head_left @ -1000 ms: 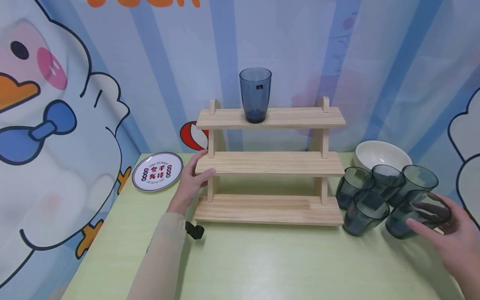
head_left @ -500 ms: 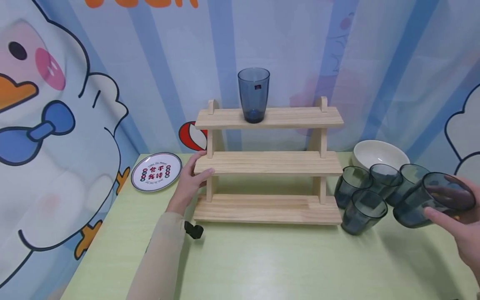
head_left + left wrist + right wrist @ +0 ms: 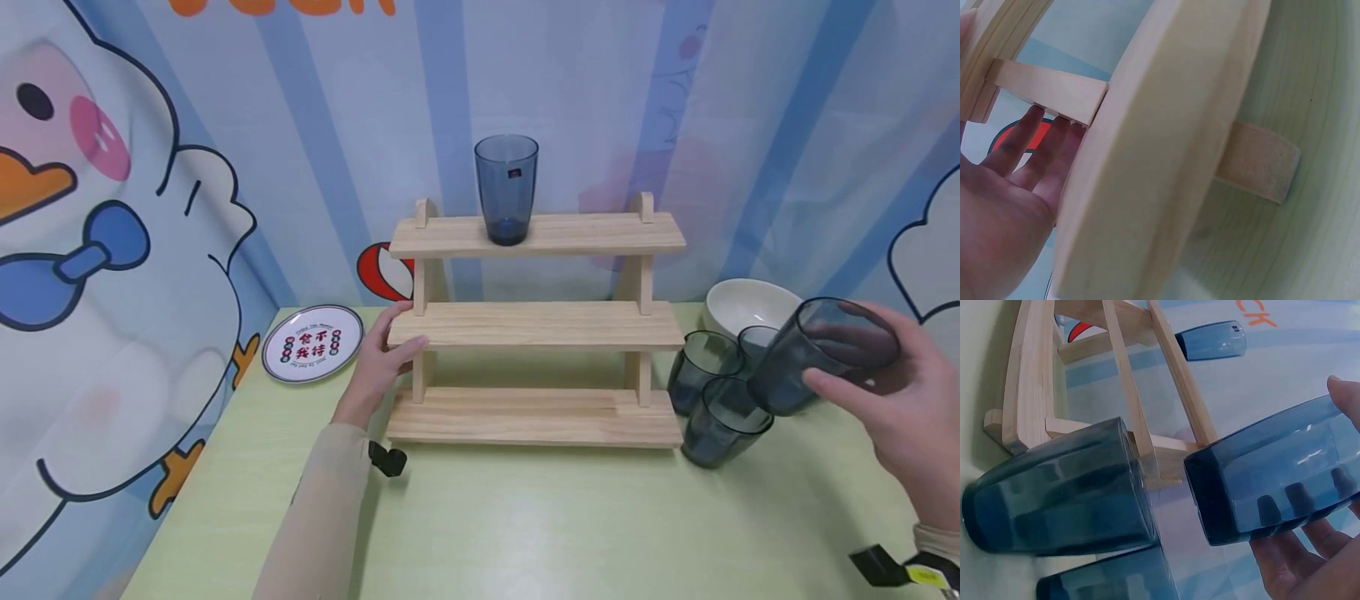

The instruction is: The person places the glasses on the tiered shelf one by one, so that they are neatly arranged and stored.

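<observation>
My right hand (image 3: 900,408) grips a blue-grey drinking glass (image 3: 802,367), tilted and held in the air, thumb on the near side and fingers wrapped around the far side. Several matching glasses stand upright below it, among them a front glass (image 3: 726,425); the held one partly hides the rest. A three-tier wooden display shelf (image 3: 536,325) stands mid-table. At its left end my left hand (image 3: 378,362) holds the middle tier, thumb in front; the left wrist view has its fingertips (image 3: 1035,112) on an upright. Another glass (image 3: 507,192) is upright on the top tier.
A white bowl (image 3: 738,304) sits behind the glasses at the back right. Left of the shelf lies a plate (image 3: 312,343) with printed characters. A patterned cloth backdrop (image 3: 570,100) rises behind the green table (image 3: 525,525).
My right hand has lifted the glass off the table beside the group, moving it right and then up and back left, above the others. The left hand stays on the shelf.
</observation>
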Tool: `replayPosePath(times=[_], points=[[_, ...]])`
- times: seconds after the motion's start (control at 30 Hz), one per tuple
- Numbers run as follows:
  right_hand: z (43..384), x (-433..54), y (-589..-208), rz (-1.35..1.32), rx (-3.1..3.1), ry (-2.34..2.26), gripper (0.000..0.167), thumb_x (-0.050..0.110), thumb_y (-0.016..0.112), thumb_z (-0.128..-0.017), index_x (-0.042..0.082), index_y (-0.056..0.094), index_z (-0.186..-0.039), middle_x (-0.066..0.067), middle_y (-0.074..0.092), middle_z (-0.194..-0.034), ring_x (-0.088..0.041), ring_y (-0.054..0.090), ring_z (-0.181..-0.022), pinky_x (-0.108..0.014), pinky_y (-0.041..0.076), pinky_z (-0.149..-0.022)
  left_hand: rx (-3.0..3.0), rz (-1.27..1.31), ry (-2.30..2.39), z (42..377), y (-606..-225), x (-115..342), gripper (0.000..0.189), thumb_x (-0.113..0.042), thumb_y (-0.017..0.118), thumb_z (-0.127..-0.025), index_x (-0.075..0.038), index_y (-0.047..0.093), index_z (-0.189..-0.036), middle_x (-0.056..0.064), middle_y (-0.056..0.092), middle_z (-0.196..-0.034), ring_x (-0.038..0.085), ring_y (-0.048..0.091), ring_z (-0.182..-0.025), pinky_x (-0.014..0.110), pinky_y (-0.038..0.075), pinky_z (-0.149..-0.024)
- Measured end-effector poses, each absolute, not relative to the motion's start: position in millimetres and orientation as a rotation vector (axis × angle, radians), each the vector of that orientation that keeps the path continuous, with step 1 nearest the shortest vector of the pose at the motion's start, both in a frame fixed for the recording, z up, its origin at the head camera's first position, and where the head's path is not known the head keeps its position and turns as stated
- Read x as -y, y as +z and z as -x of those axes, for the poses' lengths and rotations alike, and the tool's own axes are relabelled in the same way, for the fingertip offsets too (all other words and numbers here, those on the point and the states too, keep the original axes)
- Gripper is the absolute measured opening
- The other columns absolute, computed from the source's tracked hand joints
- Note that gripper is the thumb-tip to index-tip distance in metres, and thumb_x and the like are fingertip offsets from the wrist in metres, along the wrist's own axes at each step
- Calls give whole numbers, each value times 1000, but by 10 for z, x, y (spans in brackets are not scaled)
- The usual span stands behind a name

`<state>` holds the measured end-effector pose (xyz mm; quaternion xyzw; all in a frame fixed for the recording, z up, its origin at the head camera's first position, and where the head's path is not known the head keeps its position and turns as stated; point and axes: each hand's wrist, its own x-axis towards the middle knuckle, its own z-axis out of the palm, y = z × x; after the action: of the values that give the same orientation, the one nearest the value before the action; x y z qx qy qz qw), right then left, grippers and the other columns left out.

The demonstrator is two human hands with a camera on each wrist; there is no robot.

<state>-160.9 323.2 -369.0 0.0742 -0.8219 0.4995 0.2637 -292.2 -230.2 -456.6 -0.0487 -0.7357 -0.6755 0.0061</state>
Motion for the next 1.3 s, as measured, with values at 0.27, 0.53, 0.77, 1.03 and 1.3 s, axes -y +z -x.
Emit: replayPosePath(times=[0.27,0.53,0.77,1.03,1.3], points=[[1829,-2962,-3526,-244,2321,1349,83,-8,77,-90,20,42,-160,22,63,-128,5,63,-109,-6,45,-85,2299,161,-2121,2922,-4568,2314,62,-23,73,-100,-29,46,-155,11,45,-157,38,61,-120,60,51,-104],[2046,-2706,-3295,-298,2448,1406,80,13,82,-93,31,41,-159,8,64,-135,-1,63,-112,-10,50,-82,2285,157,-2135,2925,-4582,2310,61,-21,74,-99,-29,47,-154,12,46,-155,38,61,-119,59,52,-103],[2284,-2490,-3126,-341,2514,1440,76,26,82,-94,35,42,-158,2,62,-136,-10,62,-113,-18,53,-79,2291,157,-2128,2943,-4602,2315,62,-22,74,-99,-29,47,-154,11,46,-156,37,62,-118,58,53,-101],[2550,-2256,-2954,-288,2524,1478,79,38,84,-91,39,42,-157,-2,61,-138,-14,60,-120,-25,50,-88,2290,164,-2127,2944,-4607,2324,62,-23,74,-99,-30,47,-154,10,45,-156,37,62,-118,56,54,-100],[2797,-2053,-2810,-300,2477,1547,81,42,86,-87,37,44,-156,0,59,-139,-20,60,-126,-31,53,-91,2280,169,-2134,2933,-4592,2313,61,-22,74,-99,-29,48,-154,12,46,-155,37,61,-118,58,54,-99]])
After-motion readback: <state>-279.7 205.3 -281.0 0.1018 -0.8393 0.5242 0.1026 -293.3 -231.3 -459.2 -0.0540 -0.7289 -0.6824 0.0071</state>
